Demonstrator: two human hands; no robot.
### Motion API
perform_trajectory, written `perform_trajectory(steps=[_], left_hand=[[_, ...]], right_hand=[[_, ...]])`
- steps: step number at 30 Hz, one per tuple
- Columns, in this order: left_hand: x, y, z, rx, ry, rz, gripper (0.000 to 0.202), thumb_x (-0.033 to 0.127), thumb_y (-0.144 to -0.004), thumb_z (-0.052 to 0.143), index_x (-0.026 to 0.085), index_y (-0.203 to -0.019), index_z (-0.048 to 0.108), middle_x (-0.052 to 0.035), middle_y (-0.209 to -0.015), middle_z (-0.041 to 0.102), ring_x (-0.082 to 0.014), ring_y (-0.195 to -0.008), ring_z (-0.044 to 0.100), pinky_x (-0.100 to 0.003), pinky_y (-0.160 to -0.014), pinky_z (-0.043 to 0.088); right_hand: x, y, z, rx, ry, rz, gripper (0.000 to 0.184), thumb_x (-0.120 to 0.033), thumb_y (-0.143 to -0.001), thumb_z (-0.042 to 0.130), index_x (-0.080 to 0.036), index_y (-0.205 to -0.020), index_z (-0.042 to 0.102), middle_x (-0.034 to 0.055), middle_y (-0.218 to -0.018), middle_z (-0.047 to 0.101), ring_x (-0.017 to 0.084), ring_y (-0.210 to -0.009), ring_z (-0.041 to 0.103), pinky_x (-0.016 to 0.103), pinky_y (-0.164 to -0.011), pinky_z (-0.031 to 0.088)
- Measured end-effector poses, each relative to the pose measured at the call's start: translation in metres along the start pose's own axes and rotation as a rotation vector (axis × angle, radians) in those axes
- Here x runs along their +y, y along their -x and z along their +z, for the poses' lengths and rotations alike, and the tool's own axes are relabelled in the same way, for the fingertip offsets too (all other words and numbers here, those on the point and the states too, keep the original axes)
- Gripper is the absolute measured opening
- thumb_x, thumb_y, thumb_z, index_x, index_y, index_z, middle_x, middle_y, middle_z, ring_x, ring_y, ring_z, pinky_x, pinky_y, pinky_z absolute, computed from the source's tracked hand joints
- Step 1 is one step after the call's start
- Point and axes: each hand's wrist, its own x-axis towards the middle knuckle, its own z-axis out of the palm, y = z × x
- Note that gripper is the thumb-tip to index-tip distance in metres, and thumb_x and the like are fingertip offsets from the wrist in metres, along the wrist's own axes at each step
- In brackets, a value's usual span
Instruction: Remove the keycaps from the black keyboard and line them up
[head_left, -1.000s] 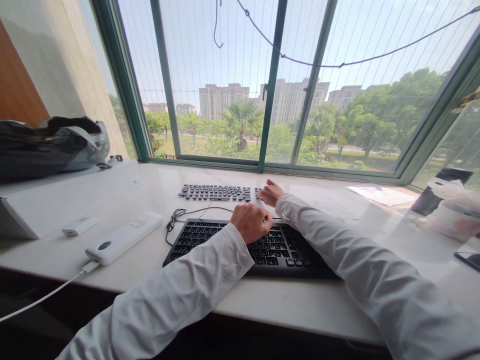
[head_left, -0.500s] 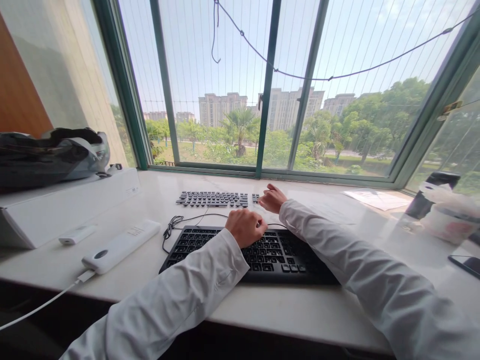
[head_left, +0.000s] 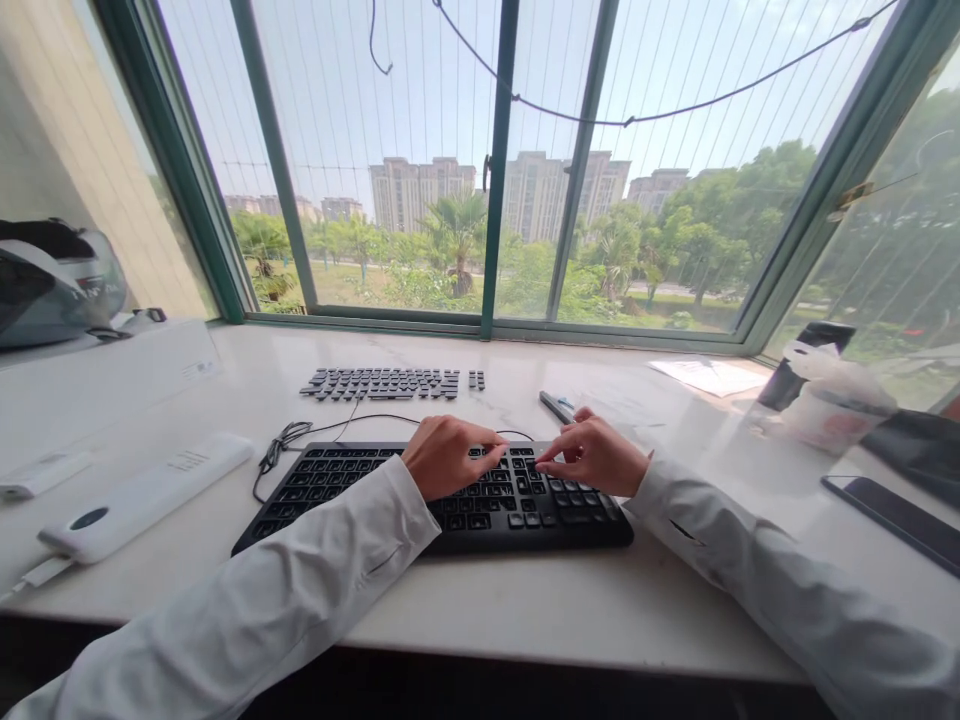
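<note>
A black keyboard [head_left: 465, 545] lies in front of me. Most of its left and middle part shows bare key sockets, while keycaps sit on the number pad and arrow keys. My left hand [head_left: 454, 455] is over the middle of the keyboard, thumb and forefinger pinched; anything between them is too small to make out. Above the keys left of the number pad, my right hand [head_left: 596, 452] holds thumb and forefinger close together in a pinch, its contents unclear. Behind the keyboard, loose keycaps [head_left: 382, 383] lie in rows, with a small separate group [head_left: 476, 380] at their right.
A dark pen-like tool [head_left: 556, 406] lies behind my right hand. The keyboard's cable [head_left: 281, 445] is bundled at left, near a white power strip-like device [head_left: 150, 495]. At right are a phone [head_left: 896, 520], paper [head_left: 709, 376] and a plastic-wrapped cup [head_left: 836, 405].
My right hand has come back from the small keycap group to the keyboard. My left hand has shifted slightly over the keys, its pinched fingers now pointing right. The view has turned rightward.
</note>
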Motion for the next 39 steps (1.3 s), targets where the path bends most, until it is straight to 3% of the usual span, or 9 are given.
perform_trajectory(steps=[3, 10, 19, 30, 39], left_hand=[[-0.001, 0.001, 0.007, 0.006, 0.115, 0.113, 0.021, 0.038, -0.09, 0.061, 0.029, -0.102, 0.076, 0.001, -0.097, 0.077, -0.0151, -0.086, 0.072, -0.022, -0.072, 0.05], [0.003, 0.005, 0.013, -0.068, 0.183, 0.27, 0.02, 0.035, -0.092, 0.06, 0.028, -0.103, 0.076, 0.0029, -0.094, 0.077, -0.0121, -0.084, 0.073, -0.016, -0.068, 0.051], [0.008, 0.009, 0.009, -0.098, 0.135, 0.319, 0.015, 0.03, -0.088, 0.063, 0.028, -0.093, 0.077, 0.0075, -0.085, 0.077, -0.0085, -0.074, 0.072, -0.015, -0.059, 0.048], [0.007, 0.011, 0.011, -0.092, 0.116, 0.361, 0.015, 0.032, -0.089, 0.063, 0.031, -0.092, 0.077, 0.0093, -0.083, 0.077, -0.0061, -0.07, 0.071, -0.015, -0.056, 0.044], [0.003, 0.01, 0.009, -0.087, 0.049, 0.51, 0.023, 0.033, -0.096, 0.052, 0.029, -0.094, 0.075, 0.0046, -0.087, 0.077, -0.007, -0.069, 0.07, -0.015, -0.055, 0.042]], right_hand=[[-0.002, 0.003, 0.003, -0.063, -0.086, -0.006, 0.022, -0.044, -0.082, 0.069, -0.024, -0.079, 0.079, -0.0036, -0.056, 0.066, 0.007, -0.049, 0.048, 0.036, -0.083, 0.033], [-0.011, 0.008, 0.012, -0.071, -0.139, -0.017, 0.014, -0.037, -0.079, 0.073, -0.025, -0.076, 0.079, -0.0045, -0.053, 0.063, 0.007, -0.048, 0.047, 0.036, -0.086, 0.032], [-0.014, 0.007, 0.01, -0.085, -0.158, -0.022, 0.018, -0.043, -0.079, 0.073, -0.027, -0.081, 0.08, -0.0049, -0.051, 0.06, 0.006, -0.048, 0.043, 0.033, -0.082, 0.031], [-0.014, 0.006, 0.006, -0.237, -0.205, -0.001, 0.023, -0.047, -0.084, 0.067, -0.027, -0.084, 0.079, -0.0052, -0.047, 0.063, 0.009, -0.051, 0.05, 0.035, -0.088, 0.028], [-0.016, 0.006, 0.006, -0.225, -0.161, -0.011, 0.018, -0.042, -0.081, 0.071, -0.026, -0.086, 0.079, -0.0051, -0.051, 0.064, 0.009, -0.051, 0.051, 0.037, -0.087, 0.03]])
